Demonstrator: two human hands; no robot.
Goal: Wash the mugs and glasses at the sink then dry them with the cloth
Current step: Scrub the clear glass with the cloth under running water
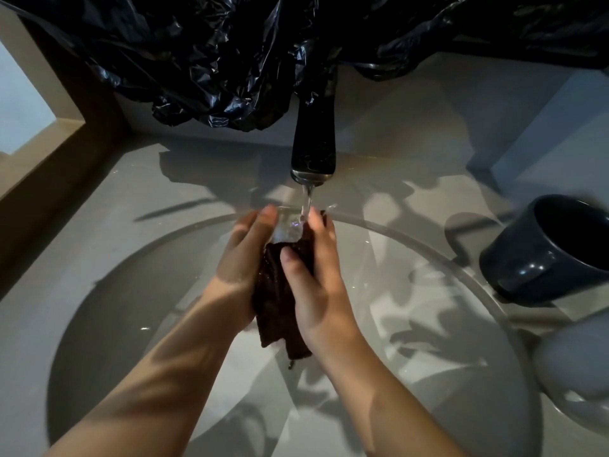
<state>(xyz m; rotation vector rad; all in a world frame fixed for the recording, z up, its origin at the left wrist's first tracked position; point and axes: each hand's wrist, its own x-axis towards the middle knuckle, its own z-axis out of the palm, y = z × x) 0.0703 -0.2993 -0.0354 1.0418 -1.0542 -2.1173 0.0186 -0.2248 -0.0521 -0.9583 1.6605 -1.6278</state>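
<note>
Glass (287,226) in left grip (240,262), cloth (273,300) under right grip (318,291)

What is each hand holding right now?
Left hand: closed round the glass.
Right hand: closed on the dark cloth, pressing it against the glass.

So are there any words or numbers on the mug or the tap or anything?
None: no word, number, label or logo can be read anywhere.
Dark blue ceramic mug: plain on the side that shows.
Black metal tap: no mark visible.
Crinkled black plastic sheet: only shiny creases.
Clear drinking glass and dark brown cloth: no print on the parts that show.
</note>
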